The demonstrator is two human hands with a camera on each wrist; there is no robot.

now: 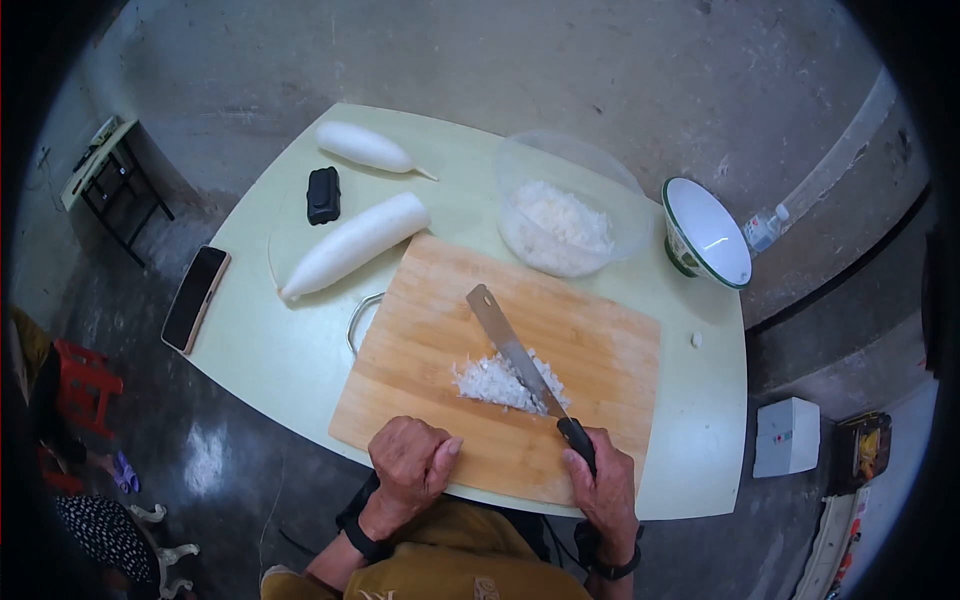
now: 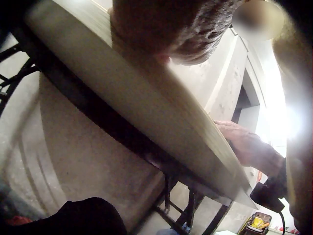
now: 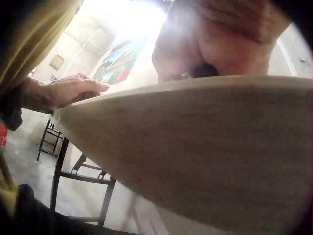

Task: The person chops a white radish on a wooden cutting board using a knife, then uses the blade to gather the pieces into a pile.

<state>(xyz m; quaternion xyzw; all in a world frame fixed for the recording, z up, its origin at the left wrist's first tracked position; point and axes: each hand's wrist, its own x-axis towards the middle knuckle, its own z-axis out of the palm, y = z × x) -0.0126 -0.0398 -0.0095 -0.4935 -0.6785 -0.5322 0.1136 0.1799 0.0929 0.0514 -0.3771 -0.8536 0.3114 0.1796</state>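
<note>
In the head view my right hand (image 1: 606, 482) grips the black handle of a kitchen knife (image 1: 510, 345) at the board's front right. The long, square-ended blade lies slantwise across a small heap of finely chopped white radish (image 1: 490, 382). My left hand (image 1: 410, 462) rests at the front left edge of the wooden cutting board (image 1: 430, 330), fingers curled and holding nothing, thumb toward the right. From the right wrist, the left hand (image 3: 68, 92) shows low over the board's edge. Neither wrist view shows the blade.
Behind the board stands a clear bowl (image 1: 520, 235) of shredded radish; right of it, a green-rimmed bowl (image 1: 710, 235) tilts. Two white radishes, one large (image 1: 355, 245) and one smaller (image 1: 365, 146), lie left. A black case (image 1: 323, 195) and phone (image 1: 197, 298) are also there.
</note>
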